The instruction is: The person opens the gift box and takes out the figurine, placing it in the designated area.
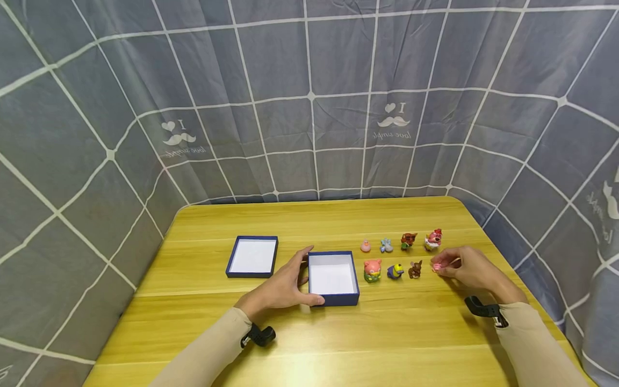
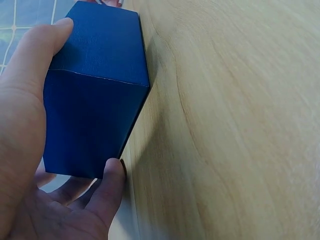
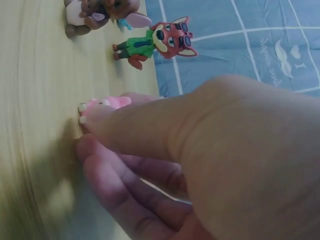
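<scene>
My left hand (image 1: 282, 285) grips the left side of an open blue box (image 1: 340, 300) with a white inside. In the left wrist view the thumb lies on one blue wall (image 2: 102, 40) and the fingers reach round the adjoining side. At the right, my right hand (image 1: 474, 271) pinches a small pink figurine (image 3: 117, 102) between thumb and fingers, low over the table; the thumb hides much of it. Just left of that hand stands a brown big-eared figurine (image 1: 415, 270), and behind it a red-and-white figurine (image 1: 433, 239).
A shallow blue lid (image 1: 252, 256) lies left of the box, white inside up. Between box and right hand are a pink-and-green figurine (image 1: 372, 270), a blue-and-yellow one (image 1: 395, 271), a small pink one (image 1: 365, 246), a light-blue one (image 1: 386, 245) and a fox figurine (image 1: 408, 241).
</scene>
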{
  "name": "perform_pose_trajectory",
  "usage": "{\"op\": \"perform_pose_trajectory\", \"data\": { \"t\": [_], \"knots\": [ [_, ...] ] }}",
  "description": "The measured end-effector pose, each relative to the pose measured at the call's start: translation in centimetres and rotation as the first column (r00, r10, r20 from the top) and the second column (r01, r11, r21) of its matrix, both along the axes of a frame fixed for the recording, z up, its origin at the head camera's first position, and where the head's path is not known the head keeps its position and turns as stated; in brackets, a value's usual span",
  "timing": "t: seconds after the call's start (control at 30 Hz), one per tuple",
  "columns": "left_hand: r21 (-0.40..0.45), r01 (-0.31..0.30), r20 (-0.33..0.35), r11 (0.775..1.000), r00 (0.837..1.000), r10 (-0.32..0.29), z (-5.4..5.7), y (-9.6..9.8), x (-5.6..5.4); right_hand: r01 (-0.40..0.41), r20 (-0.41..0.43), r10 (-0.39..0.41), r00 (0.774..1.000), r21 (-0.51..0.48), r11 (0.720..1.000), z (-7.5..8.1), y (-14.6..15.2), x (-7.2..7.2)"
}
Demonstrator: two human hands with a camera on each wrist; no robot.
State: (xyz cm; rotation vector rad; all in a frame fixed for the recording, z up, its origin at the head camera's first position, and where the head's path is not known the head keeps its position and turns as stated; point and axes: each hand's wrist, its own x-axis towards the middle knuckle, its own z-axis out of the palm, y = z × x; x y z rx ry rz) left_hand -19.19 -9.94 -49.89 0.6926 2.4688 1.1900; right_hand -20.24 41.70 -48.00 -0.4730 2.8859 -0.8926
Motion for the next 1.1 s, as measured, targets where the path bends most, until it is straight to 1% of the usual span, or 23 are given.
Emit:
{"op": "perform_pose_trajectory", "data": {
  "t": [0.1,0.17,0.23,0.33,0.4,0.47,0.53,0.57,0.63,0.73,0.77,0.8,0.87,0.93,1.0,1.1],
  "knots": [
    [0.001,0.0,0.012,1.0,1.0,0.0,0.2,0.0,0.0,0.022,0.014,-0.023,1.0,0.018,1.0,0.6,0.0,0.4],
    [0.006,-0.001,0.012,1.0,1.0,0.001,0.3,-0.1,0.0,0.051,0.004,-0.052,0.999,0.048,0.998,1.2,-0.2,0.6],
    [0.012,0.002,0.008,1.0,1.0,-0.002,0.3,0.0,0.0,0.095,-0.023,-0.094,0.995,0.087,0.992,1.9,-0.6,0.9],
    [0.005,0.001,-0.014,1.0,1.0,-0.001,0.6,0.1,0.1,0.154,-0.11,-0.139,0.984,0.135,0.979,3.1,-2.0,1.5],
    [-0.001,-0.011,-0.026,1.0,1.0,0.011,0.9,0.3,0.3,0.183,-0.199,-0.153,0.968,0.144,0.972,3.6,-3.5,1.9],
    [-0.023,-0.043,-0.05,0.999,0.998,0.042,1.4,0.4,0.6,0.197,-0.281,-0.154,0.947,0.132,0.971,4.0,-5.3,2.5],
    [-0.06,-0.092,-0.102,0.994,0.991,0.086,2.0,0.6,1.1,0.188,-0.346,-0.137,0.928,0.12,0.975,4.0,-7.3,3.0],
    [-0.085,-0.12,-0.14,0.989,0.984,0.107,2.3,0.7,1.4,0.175,-0.369,-0.121,0.922,0.116,0.978,3.9,-8.3,3.2],
    [-0.155,-0.173,-0.231,0.973,0.964,0.135,3.0,1.0,1.9,0.135,-0.386,-0.075,0.92,0.131,0.982,3.7,-10.4,3.6],
    [-0.265,-0.233,-0.356,0.936,0.926,0.13,3.7,1.4,2.5,0.068,-0.384,0.016,0.923,0.203,0.977,3.2,-13.3,3.9],
    [-0.294,-0.246,-0.382,0.924,0.916,0.122,3.9,1.6,2.7,0.049,-0.376,0.043,0.926,0.23,0.972,3.0,-14.1,4.0],
    [-0.32,-0.256,-0.397,0.912,0.91,0.116,4.0,1.7,2.8,0.033,-0.363,0.067,0.929,0.261,0.965,2.9,-14.8,4.1],
    [-0.361,-0.273,-0.412,0.892,0.904,0.11,4.2,1.9,3.2,0.008,-0.332,0.1,0.938,0.307,0.952,2.6,-16.1,4.3],
    [-0.384,-0.287,-0.419,0.878,0.901,0.111,4.2,2.0,3.5,-0.008,-0.317,0.119,0.941,0.329,0.944,2.3,-16.9,4.4],
    [-0.399,-0.292,-0.418,0.869,0.901,0.111,4.0,2.1,3.7,-0.009,-0.313,0.124,0.942,0.345,0.939,2.0,-17.3,4.6],
    [-0.403,-0.295,-0.424,0.867,0.899,0.108,3.9,2.1,3.8,-0.004,-0.321,0.122,0.939,0.346,0.938,1.8,-17.5,4.7]
  ]
}}
